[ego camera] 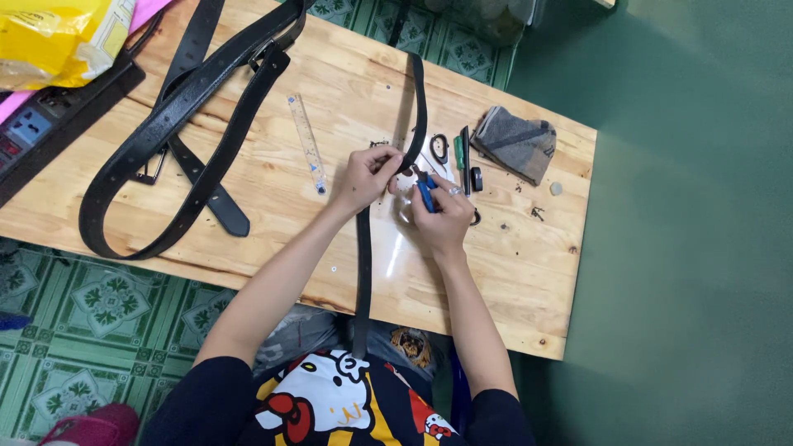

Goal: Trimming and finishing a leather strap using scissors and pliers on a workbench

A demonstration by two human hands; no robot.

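Belt strap (364,256) runs across bench (512,281) from the 6 o'clock edge up to 12, passing between left hand (365,177) and right hand (442,216) at centre. Ruler (306,140) lies just at 9 of left hand. Looped belts (178,124) lie farther toward 9–10. Power strip (49,124) sits at the 10 o'clock edge, bag (58,37) on it. Folded cloth (516,142) lies at 2 of the hands, small tools (464,157) between it and the strap.
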